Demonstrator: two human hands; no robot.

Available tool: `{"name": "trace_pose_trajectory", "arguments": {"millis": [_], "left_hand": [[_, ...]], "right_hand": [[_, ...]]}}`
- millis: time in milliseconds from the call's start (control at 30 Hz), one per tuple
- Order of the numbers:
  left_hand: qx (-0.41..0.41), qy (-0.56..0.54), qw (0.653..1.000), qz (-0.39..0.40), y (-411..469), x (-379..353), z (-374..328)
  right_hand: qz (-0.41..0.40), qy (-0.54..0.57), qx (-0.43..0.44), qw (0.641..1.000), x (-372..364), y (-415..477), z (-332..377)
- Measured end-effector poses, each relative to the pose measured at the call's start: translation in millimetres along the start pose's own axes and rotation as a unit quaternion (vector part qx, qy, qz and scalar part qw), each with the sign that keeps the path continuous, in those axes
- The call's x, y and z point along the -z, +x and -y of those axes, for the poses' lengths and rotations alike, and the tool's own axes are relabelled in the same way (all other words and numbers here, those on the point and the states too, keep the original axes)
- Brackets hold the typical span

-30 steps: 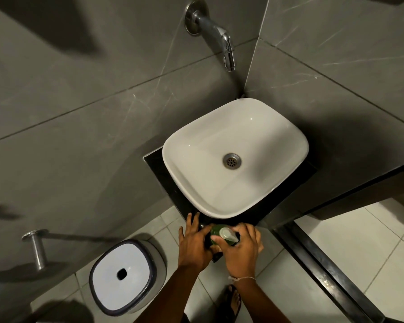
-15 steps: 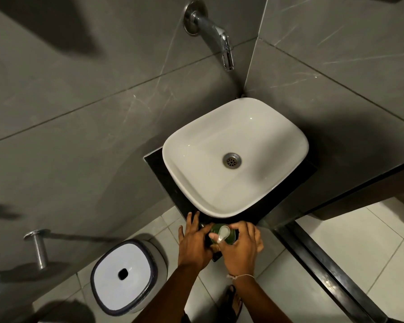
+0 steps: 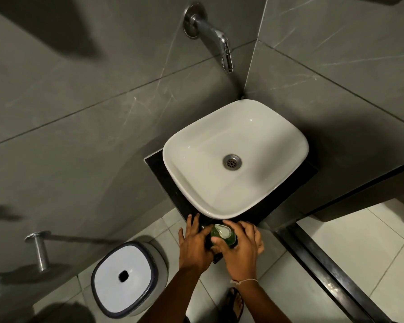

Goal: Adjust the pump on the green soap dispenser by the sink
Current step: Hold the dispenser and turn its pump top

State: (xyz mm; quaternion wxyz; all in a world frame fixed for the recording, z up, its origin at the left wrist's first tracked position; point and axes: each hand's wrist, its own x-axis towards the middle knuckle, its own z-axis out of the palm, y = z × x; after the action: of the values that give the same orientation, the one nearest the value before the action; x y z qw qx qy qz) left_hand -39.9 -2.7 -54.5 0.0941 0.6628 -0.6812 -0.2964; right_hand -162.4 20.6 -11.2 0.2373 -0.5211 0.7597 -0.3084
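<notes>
Green soap dispenser at the counter's front corner, below the sink, is cupped by left hand and right hand (pump adjustment judged mid-way, unfinished).

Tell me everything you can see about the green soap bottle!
The green soap dispenser is a small round bottle seen from above, see-through green like plastic, with a white pump on top whose spout points up-left. It stands upright on the dark counter just in front of the white sink. The left hand and right hand wrap around its sides.
</notes>
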Motion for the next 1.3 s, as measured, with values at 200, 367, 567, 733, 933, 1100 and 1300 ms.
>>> {"name": "trace_pose_trajectory", "arguments": {"millis": [200, 367, 567, 733, 933, 1100, 1300], "left_hand": [[0.0, 0.008, 1.0, 0.0, 0.0, -0.5, -0.3], [-0.014, 0.006, 1.0, -0.003, 1.4, 0.9, 1.8], [-0.015, 0.013, 1.0, -0.001, 1.9, 0.7, 2.0], [-0.016, 0.01, 1.0, -0.004, 2.5, -1.3, 2.8], [-0.012, 0.019, 1.0, 0.0, 2.3, -2.3, 4.1], [-0.012, 0.015, 1.0, -0.005, 1.8, -2.2, 3.7], [-0.006, 0.017, 1.0, 0.008, 3.6, -0.6, 2.1]], "right_hand": [[-0.028, -0.012, -0.039, 0.999, 0.1, 4.8, 5.8], [-0.013, -0.017, -0.014, 1.0, -3.0, 1.6, -0.7], [-0.019, -0.025, -0.036, 0.999, -3.2, 6.1, -2.5], [0.0, -0.001, -0.017, 1.0, -2.1, 2.0, -5.8], [-0.014, -0.014, -0.007, 1.0, 0.8, 7.4, -5.3], [-0.018, -0.002, -0.034, 0.999, -4.4, 2.2, 1.7], [-0.025, -0.002, -0.011, 1.0, 1.6, 3.8, -4.9]]}}
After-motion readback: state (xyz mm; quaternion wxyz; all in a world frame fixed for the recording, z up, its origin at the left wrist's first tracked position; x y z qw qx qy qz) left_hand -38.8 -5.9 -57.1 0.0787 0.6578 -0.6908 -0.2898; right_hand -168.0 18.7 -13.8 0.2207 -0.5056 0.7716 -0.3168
